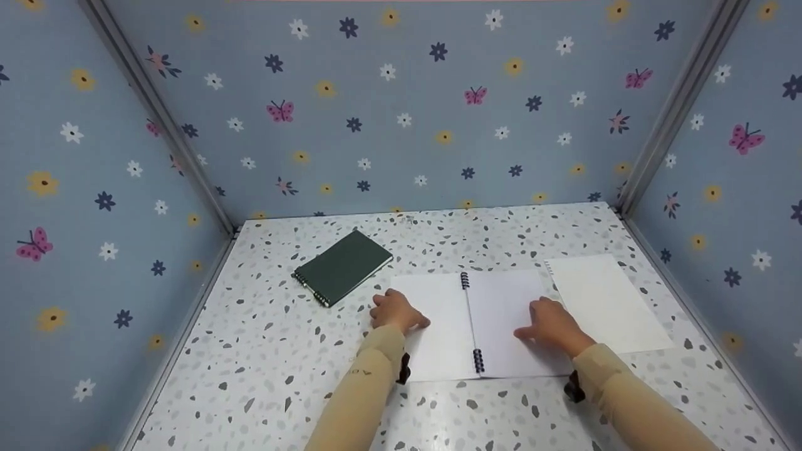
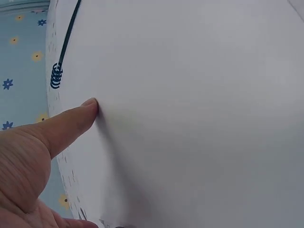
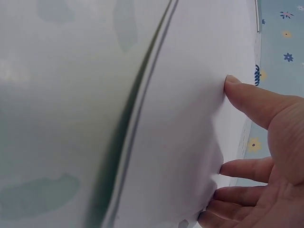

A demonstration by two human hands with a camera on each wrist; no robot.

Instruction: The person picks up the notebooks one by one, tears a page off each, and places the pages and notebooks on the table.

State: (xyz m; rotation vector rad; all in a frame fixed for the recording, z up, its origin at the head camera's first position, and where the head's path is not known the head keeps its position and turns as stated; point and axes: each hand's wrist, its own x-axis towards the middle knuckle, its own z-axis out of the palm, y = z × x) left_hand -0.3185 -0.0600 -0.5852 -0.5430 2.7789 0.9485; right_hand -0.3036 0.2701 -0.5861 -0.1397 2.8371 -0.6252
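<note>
A spiral notebook with a dark cover edge lies open at blank white pages (image 1: 438, 351) on the speckled table. At its left edge is my left hand (image 1: 396, 311), its straight thumb (image 2: 78, 118) touching the left page; its other fingers are mostly hidden in the left wrist view. My right hand (image 1: 554, 327) rests at the right page (image 1: 501, 294), thumb (image 3: 247, 97) extended on the paper and the other fingertips touching near its outer side. The black spiral binding (image 1: 479, 361) runs between the pages.
A closed dark green spiral notebook (image 1: 344, 266) lies at the back left. To the right, a loose white sheet (image 1: 614, 300) with a torn perforated edge lies partly beside my right hand. Flower-patterned walls (image 1: 401, 125) enclose the table (image 1: 263, 376) on three sides.
</note>
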